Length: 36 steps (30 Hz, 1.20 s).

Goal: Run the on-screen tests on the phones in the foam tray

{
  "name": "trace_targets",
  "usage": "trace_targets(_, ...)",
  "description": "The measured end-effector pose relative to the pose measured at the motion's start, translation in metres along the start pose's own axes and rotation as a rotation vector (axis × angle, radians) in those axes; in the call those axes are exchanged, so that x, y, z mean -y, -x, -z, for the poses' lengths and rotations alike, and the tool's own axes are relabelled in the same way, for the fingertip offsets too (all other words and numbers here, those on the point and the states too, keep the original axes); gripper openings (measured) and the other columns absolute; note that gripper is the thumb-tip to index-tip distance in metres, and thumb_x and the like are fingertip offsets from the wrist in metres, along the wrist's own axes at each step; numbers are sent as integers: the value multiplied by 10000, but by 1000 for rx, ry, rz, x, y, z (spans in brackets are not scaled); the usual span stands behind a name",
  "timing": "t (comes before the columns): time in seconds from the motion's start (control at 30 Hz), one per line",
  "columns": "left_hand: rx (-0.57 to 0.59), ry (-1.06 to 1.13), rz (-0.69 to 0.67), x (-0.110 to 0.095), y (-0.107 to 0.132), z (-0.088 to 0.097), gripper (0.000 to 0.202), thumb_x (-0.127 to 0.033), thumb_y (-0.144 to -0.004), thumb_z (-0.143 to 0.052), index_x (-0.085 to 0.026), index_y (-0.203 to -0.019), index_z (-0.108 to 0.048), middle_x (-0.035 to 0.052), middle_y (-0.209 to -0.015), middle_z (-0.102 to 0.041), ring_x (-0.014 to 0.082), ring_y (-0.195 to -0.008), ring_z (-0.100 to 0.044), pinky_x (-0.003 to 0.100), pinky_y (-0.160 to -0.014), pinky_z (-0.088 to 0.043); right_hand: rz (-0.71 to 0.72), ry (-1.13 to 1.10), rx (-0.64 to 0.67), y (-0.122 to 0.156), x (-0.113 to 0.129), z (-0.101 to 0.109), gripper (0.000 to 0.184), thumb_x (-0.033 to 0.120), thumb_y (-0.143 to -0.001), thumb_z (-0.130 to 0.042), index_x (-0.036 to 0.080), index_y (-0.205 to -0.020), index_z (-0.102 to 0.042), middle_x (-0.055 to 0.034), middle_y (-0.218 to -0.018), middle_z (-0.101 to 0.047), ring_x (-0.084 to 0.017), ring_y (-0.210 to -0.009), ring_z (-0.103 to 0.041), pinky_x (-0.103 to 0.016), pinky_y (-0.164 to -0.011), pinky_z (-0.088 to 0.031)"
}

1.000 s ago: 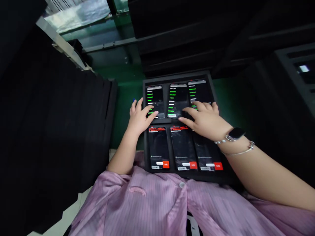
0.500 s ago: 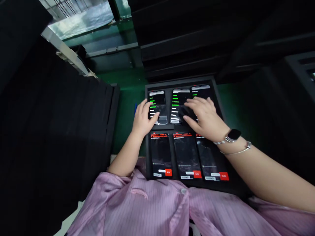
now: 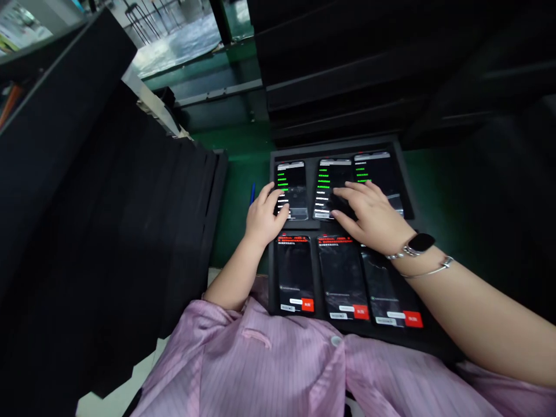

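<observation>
Black glass lies under the fingers of both hands. Thumb and forefinger of the left hand (image 3: 264, 217) are parted over the left side of the far left phone (image 3: 296, 200), which sits in the far left corner of the black tray (image 3: 334, 146); nothing is pinched. On the right hand (image 3: 369, 215) the thumb stands away from loosely fanned fingers: thumb and forefinger reach over the far middle phone (image 3: 333, 172), the other fingers over the far right phone (image 3: 382, 165). Whether any fingertip presses the glass cannot be told.

All six phones lie face up, long axes running from the tray's near side to its far side, top ends pointing away from the wearer. The far three show green and white lines. The near left phone (image 3: 295, 269), near middle phone (image 3: 341, 269) and near right phone (image 3: 380, 281) each show a red block at the bottom.

Both palms face down. The left forearm rises from the tray's near left corner; the right crosses its right side, wearing a smartwatch (image 3: 421, 243) and a bangle (image 3: 428, 272).

A green surface (image 3: 238, 171) shows on either side of the tray, with a blue pen (image 3: 252, 193) just left of it. Farther left stands a black stack (image 3: 174, 231); well beyond the tray, dark stools (image 3: 141, 22) show on a pale floor.
</observation>
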<state>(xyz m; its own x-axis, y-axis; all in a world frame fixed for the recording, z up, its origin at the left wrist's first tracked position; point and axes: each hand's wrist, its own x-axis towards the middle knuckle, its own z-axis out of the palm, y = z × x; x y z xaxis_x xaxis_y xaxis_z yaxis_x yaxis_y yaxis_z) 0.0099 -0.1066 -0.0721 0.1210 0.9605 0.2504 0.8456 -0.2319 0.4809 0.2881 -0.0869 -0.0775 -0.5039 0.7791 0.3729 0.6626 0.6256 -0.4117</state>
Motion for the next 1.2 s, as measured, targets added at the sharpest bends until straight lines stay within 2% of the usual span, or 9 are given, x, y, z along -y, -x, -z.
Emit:
trace_targets(0.1, 0, -9, -2, 1, -1, 0, 294, -332, -969, -607, -188, -1213, -685, 124, -1534, -514, 298, -1292, -624, 429, -1067, -538, -3, 4, 26, -1, 0, -1, 380, 384, -1031, -492, 130, -1293, -599, -159, -1259, -675, -356, -1342, -534, -614, -1194, -345)
trace_targets(0.23, -38, 34, -29, 2, -2, 1, 313, -288, -971, -589, -181, -1251, -677, 129, -1497, -550, 291, -1337, -593, 418, -1074, -533, 42, 32, 9, -2, 1, 1, 339, 366, -1054, -472, 138, -1240, -641, -135, -1275, -663, -332, -1289, -552, -583, -1184, -351)
trace_targets(0.43, -70, 62, -21, 2, 0, -1, 195, -261, -965, -601, -188, -1055, -758, 121, -1491, -564, 272, -1276, -639, 394, -1044, -545, 83, 72, 21, -2, 2, 3, 321, 365, -1065, -471, 169, -1036, -724, -104, -1114, -680, -287, -1076, -611, -585, -1149, -357)
trace_targets(1.2, -58, 84, 15, 2, -2, 0, 168, -250, -955, -619, -200, -1045, -752, 106, -1501, -557, 255, -1246, -649, 375, -1037, -546, 71, 58, 25, -1, 0, 3, 306, 376, -1076, -481, 177, -1051, -711, -88, -1128, -675, -292, -1086, -607, -618, -1144, -312)
